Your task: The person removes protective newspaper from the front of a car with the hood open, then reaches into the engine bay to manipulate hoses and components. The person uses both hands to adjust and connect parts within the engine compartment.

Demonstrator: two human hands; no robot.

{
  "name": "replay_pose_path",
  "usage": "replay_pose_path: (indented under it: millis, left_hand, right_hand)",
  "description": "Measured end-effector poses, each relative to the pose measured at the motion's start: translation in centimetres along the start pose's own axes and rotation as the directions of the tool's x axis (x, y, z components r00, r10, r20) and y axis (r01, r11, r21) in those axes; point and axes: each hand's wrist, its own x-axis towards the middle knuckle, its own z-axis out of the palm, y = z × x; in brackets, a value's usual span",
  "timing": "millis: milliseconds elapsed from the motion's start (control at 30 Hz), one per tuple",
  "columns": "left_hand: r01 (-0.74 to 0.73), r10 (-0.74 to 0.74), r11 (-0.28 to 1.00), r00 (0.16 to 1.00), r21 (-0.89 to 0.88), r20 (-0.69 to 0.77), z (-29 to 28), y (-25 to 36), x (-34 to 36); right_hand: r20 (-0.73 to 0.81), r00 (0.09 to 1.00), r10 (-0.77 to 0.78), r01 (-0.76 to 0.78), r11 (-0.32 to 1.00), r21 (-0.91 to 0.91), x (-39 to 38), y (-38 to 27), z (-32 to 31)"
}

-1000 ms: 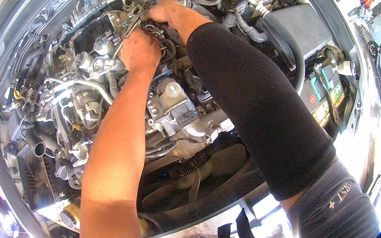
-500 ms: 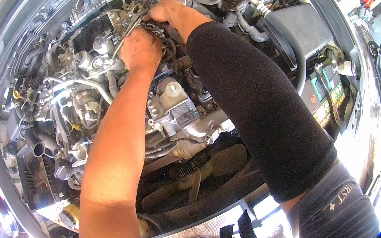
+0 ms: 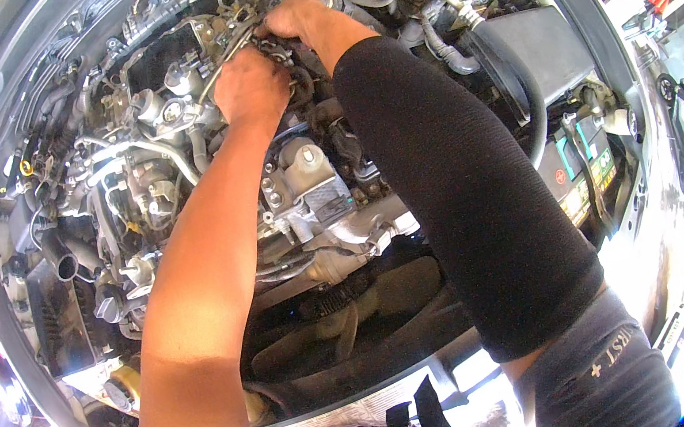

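Straps (image 3: 440,421) shifted left; both hands (image 3: 252,83) (fingertips hidden) at engine (image 3: 306,174).

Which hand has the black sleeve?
The right hand: its wrist comes out of the black sleeve, while the left hand has a bare forearm.

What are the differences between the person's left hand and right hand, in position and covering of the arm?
The left hand sits lower in the picture; the right hand is higher and farther right. The left hand extends from a bare forearm, the right hand from a black sleeve. Both are bare, close together at the engine, their fingertips largely hidden.
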Motion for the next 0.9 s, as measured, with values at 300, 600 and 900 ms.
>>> replay_pose_path:
  millis: [300, 600, 900]
  left_hand:
    - [0.074, -0.073, 0.997, 0.997, -0.021, 0.035, -0.4, 0.8, 0.7]
    - [0.086, -0.085, 0.996, 0.994, -0.01, 0.065, -0.3, 1.0, 0.9]
    - [0.071, -0.071, 0.997, 0.997, 0.013, 0.021, 0.6, 0.9, 1.6]
  right_hand:
    - [-0.005, 0.998, -0.062, 0.06, 0.976, -0.208, 0.0, -0.8, -0.3]
    - [-0.004, 1.0, -0.002, 0.002, 0.983, -0.185, -1.2, -1.2, -1.0]
    - [0.021, 1.0, 0.021, -0.016, 0.976, -0.215, 0.0, -1.4, -1.1]
